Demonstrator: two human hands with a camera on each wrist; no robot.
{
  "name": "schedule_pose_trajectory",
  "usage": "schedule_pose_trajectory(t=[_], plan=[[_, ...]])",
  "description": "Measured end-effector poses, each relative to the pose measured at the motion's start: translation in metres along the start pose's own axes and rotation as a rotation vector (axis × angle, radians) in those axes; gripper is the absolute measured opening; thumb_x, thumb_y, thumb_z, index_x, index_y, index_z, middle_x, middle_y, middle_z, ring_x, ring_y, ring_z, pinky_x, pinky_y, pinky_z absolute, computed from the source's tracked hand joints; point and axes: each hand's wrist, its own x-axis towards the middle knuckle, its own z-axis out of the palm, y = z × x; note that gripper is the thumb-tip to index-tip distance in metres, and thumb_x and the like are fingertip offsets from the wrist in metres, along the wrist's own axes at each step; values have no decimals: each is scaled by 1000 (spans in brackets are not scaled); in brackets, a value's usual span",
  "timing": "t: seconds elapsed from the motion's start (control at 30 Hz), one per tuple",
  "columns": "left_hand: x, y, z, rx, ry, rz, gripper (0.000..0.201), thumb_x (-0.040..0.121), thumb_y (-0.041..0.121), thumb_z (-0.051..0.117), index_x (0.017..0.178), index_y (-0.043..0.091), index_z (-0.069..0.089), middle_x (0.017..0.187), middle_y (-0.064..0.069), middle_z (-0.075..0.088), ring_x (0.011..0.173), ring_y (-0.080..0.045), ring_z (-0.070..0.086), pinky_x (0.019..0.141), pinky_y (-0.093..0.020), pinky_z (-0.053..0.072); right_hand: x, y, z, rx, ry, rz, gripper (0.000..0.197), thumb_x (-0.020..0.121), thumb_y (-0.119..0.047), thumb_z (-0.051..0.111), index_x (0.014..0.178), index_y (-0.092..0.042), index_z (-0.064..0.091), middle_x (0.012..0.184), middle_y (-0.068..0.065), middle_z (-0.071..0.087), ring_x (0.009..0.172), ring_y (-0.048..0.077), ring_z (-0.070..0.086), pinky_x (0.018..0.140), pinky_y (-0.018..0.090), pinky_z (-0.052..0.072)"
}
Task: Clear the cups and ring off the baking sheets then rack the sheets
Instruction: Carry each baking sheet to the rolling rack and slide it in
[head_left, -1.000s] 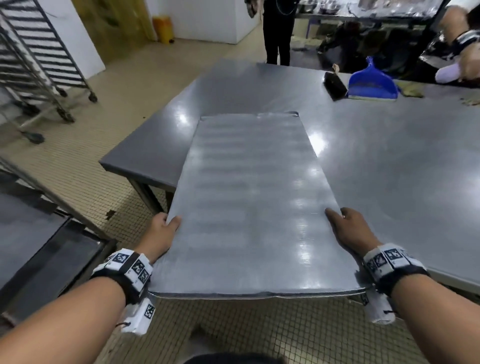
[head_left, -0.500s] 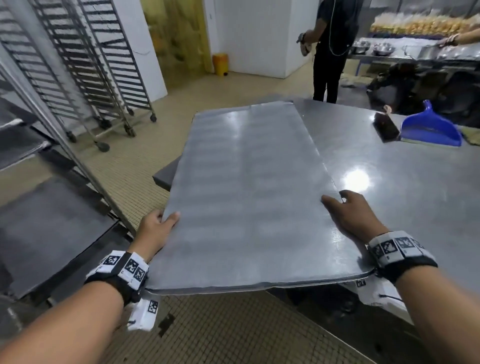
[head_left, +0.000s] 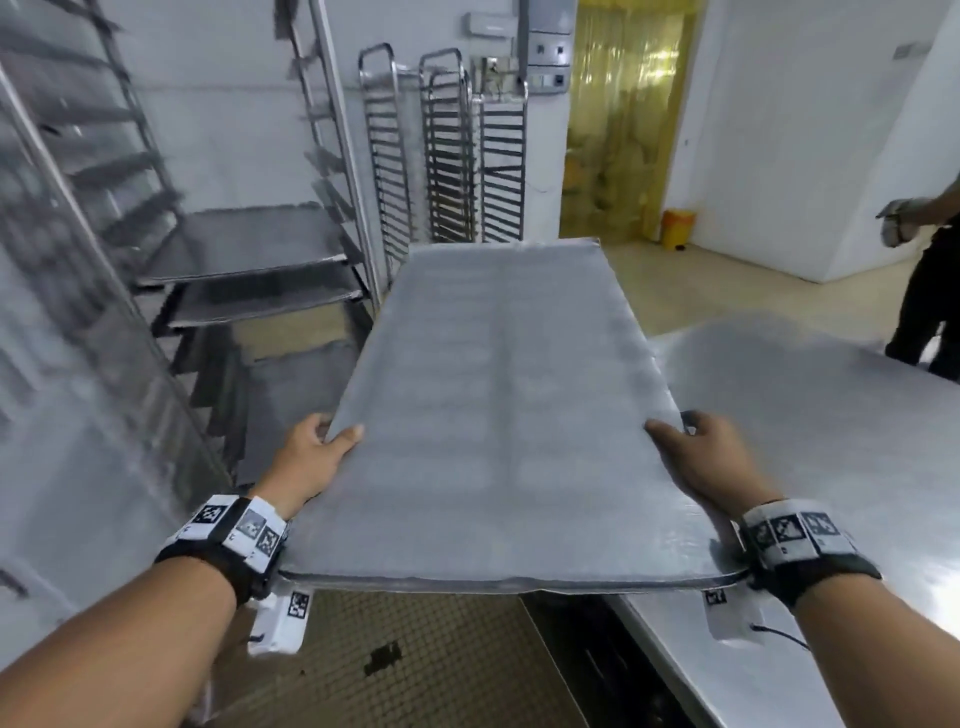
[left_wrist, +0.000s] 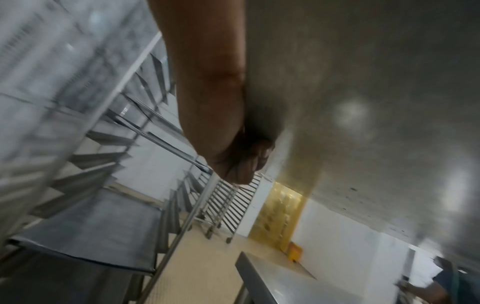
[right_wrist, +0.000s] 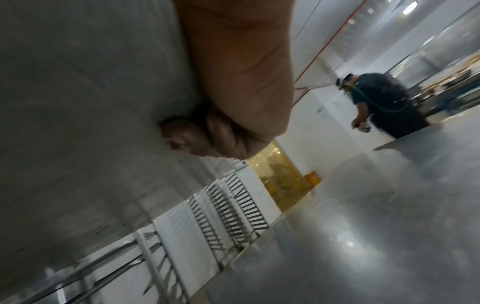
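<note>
Between your two hands sits the baking sheet (head_left: 498, 415), filling the middle of the head view, and its long axis runs straight away from you toward the top of the frame. Your left hand (head_left: 311, 457) has the left long edge and your right hand (head_left: 711, 457) the right one, both near the close end, thumbs on top and fingers curled underneath (the wrist views show them tucked against the underside). So most of the sheet hangs out beyond your grip.

What matters: the rack (head_left: 249, 270) is at the left of the frame, so your left hand is the nearer one. Two racked sheets (head_left: 244, 249) already sit there, and I'd guess the far end has to swing left to line up with the runners.

Looks-wise it's flat dull grey metal, faintly banded, nothing on it.
</note>
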Motion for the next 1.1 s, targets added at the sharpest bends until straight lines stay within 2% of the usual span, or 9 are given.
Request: schedule_pose_trajectory(t=[0.1,0.23,0.33,0.47,0.57,0.63,0.77,0.9,1.1], plan=[[-35,-4,-28,1,101,-52,32,88,35,78,107,12,65,101,-8,74,89,-25,72,81,-40,58,13,-13,15,-18,-88,-54,36,91,-40,68,97,-5,65,88,2,70,73,11,63,65,25,42],[-87,-13,-66,-2,201,-113,44,83,45,80,109,12,69,97,-2,77,90,-24,74,85,-42,60,19,-28,46,30,-242,-133,38,91,-41,68,101,-4,69,86,3,71,71,13,64,60,25,45],[-125,-22,-87,9,279,-159,18,91,29,75,100,17,65,82,11,72,82,-20,69,79,-34,57,14,-42,73,72,-342,-178,29,92,-35,69,94,-6,66,82,1,69,70,10,62,68,29,47],[-158,-41,-108,24,363,-222,30,93,25,73,115,14,56,96,-9,66,78,-20,64,74,-30,51,7,-51,111,95,-452,-220,30,90,-35,71,83,-6,69,62,-6,65,58,12,59,51,23,41],[-170,-60,-125,49,403,-301,37,91,29,75,119,11,59,103,-13,68,87,-27,68,81,-36,56,5,-51,140,108,-527,-214,34,88,-39,72,85,-5,71,70,1,72,64,14,67,57,29,50],[-174,-70,-133,86,420,-330,47,89,32,77,125,6,60,111,-16,68,95,-32,69,87,-40,56,2,-53,154,129,-564,-200,36,85,-43,75,85,-7,72,74,2,75,69,16,72,66,33,56],[-170,-91,-147,111,425,-391,46,88,35,78,119,4,64,105,-16,72,91,-32,71,88,-45,58,-1,-63,181,122,-607,-165,38,88,-36,74,64,-14,55,42,-10,56,39,1,51,46,21,41],[-148,-112,-163,132,398,-403,52,86,41,78,121,4,64,111,-17,72,97,-32,70,92,-49,57,8,-66,211,111,-607,-153,43,85,-42,76,61,-14,55,42,-7,55,40,10,50,52,29,41],[-90,-130,-177,120,357,-413,58,90,33,75,133,-1,56,113,-13,62,98,-28,63,87,-34,49,31,-80,252,83,-583,-112,46,84,-43,76,62,-10,53,45,-3,54,41,14,49,50,31,41]])
